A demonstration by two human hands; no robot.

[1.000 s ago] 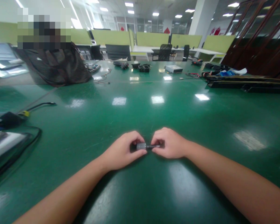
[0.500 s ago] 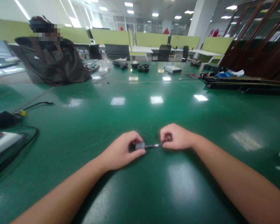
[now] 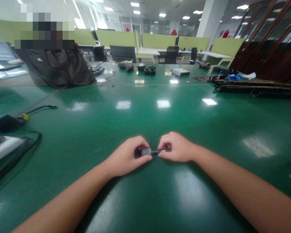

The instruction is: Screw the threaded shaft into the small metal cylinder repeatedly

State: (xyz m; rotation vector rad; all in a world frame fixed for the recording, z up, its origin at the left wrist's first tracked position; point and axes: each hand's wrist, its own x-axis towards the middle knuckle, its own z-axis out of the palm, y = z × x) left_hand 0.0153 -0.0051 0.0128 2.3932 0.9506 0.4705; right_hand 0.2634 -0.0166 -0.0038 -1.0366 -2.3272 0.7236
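In the middle of the near table, a small screwdriver-like tool (image 3: 146, 151) lies level between my hands. It has a short grey barrel and a thin dark shaft pointing right. My left hand (image 3: 133, 155) is closed on the barrel, thumb below and fingers curled above; the barrel's left end is hidden in the palm. On the shaft, my right hand (image 3: 173, 147) closes with thumb and fingertips. The shaft's tip shows only faintly inside the curl of that hand, and I cannot tell whether a separate bit is there.
The glossy green table (image 3: 145, 123) spreads all round. At left lie a black cable (image 3: 36, 139) and a dark device (image 3: 7, 123). A big dark bag (image 3: 63, 69) stands far left. Black bars (image 3: 257, 89) lie far right, and a metal box (image 3: 180, 72) sits at the back.
My right hand has slid left along the shaft, closer to my left hand, covering the shaft's end that showed before. My left hand keeps its hold on the barrel.
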